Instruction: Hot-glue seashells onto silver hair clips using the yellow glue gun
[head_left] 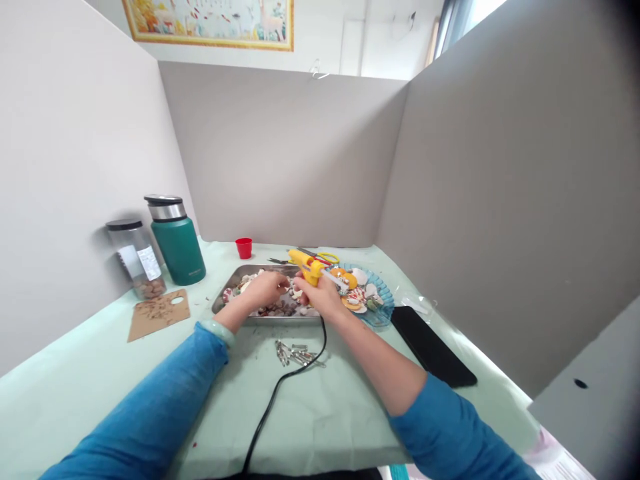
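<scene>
Item: yellow glue gun, over the right part of the metal tray; your right hand is closed around its grip, with little or no opening visible; a pale glue stick sticks out toward the blue plate.

Handling, as judged: light, rigid plastic, easy to hold one-handed; take it by the handle, fingers clear of the nozzle, which may be hot; the black cord bends easily but could tug or snag on the tray's near rim or the metal clips; the protruding stick could catch on the plate's shells.

Item: your left hand, over the tray; fingertips drawn close together; whether they pinch a small piece, you cannot tell from this view; the tray's shells and pebbles are likely hard, light and smooth, the thin shells brittle; take each by opposite edges, with light pressure.
</scene>
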Tool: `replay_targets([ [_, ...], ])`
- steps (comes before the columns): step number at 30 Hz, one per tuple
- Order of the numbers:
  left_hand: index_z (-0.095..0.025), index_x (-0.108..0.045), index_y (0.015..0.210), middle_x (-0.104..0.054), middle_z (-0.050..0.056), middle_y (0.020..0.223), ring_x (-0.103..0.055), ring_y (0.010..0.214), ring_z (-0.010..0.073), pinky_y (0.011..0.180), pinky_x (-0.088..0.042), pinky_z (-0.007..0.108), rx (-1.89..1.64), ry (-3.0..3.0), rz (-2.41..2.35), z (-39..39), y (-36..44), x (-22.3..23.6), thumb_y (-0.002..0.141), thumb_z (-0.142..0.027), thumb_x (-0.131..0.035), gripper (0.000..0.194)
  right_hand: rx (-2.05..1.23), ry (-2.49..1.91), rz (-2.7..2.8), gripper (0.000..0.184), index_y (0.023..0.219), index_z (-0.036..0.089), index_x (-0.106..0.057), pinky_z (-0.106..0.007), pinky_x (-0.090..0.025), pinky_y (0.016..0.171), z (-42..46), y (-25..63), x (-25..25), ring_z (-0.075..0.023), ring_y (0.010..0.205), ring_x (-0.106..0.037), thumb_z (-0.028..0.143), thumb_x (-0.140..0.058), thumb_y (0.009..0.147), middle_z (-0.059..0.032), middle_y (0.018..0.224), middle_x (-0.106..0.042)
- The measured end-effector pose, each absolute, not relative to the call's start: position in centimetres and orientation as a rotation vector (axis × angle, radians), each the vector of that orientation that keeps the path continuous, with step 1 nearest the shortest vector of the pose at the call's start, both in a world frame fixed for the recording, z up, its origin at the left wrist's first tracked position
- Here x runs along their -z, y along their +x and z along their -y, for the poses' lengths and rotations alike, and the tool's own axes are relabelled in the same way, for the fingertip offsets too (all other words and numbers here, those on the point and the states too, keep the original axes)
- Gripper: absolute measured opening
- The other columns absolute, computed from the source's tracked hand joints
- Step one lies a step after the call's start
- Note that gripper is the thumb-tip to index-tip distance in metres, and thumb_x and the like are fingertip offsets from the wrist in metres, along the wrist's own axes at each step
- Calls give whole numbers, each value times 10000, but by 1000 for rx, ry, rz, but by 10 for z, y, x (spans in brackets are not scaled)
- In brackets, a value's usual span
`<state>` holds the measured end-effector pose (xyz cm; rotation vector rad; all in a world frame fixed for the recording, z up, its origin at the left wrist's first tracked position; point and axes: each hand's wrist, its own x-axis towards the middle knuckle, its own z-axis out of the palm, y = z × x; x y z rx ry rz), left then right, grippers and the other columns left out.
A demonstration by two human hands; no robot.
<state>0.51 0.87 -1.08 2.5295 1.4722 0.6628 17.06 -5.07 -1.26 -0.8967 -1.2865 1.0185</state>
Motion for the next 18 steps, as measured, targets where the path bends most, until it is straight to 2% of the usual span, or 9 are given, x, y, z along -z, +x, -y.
replay_targets([
  [3, -207, -743, 811, -727, 90, 872, -616, 805, 229, 743, -420, 276, -687, 2516, -1543, -14, -10, 6, 707, -187, -565, 207, -1038, -866, 1215, 183, 776, 183, -549, -194, -372, 374, 49, 173, 13, -65, 366, -462, 331, -629, 702, 53, 588, -572],
  [9, -189, -754, 797, -729, 76, 790, -615, 736, 210, 728, -430, 264, -709, 2489, -1592, -16, -24, 0, 687, -156, -574, 214, -1045, -867, 1217, 211, 810, 177, -556, -194, -378, 383, 49, 173, 13, -61, 373, -471, 331, -642, 695, 51, 612, -576],
  [13, -186, -758, 846, -743, 72, 875, -638, 813, 213, 741, -443, 252, -755, 2418, -1690, -21, -34, -6, 727, -149, -547, 245, -1036, -882, 1237, 229, 813, 168, -556, -187, -380, 391, 48, 173, 15, -57, 377, -474, 346, -641, 697, 50, 604, -574],
  [18, -169, -751, 925, -739, 79, 956, -645, 881, 209, 779, -443, 255, -620, 2445, -1825, -22, -45, -11, 768, -164, -505, 292, -1049, -883, 1237, 263, 853, 175, -545, -192, -392, 390, 45, 173, 17, -60, 390, -470, 360, -644, 695, 51, 624, -579],
])
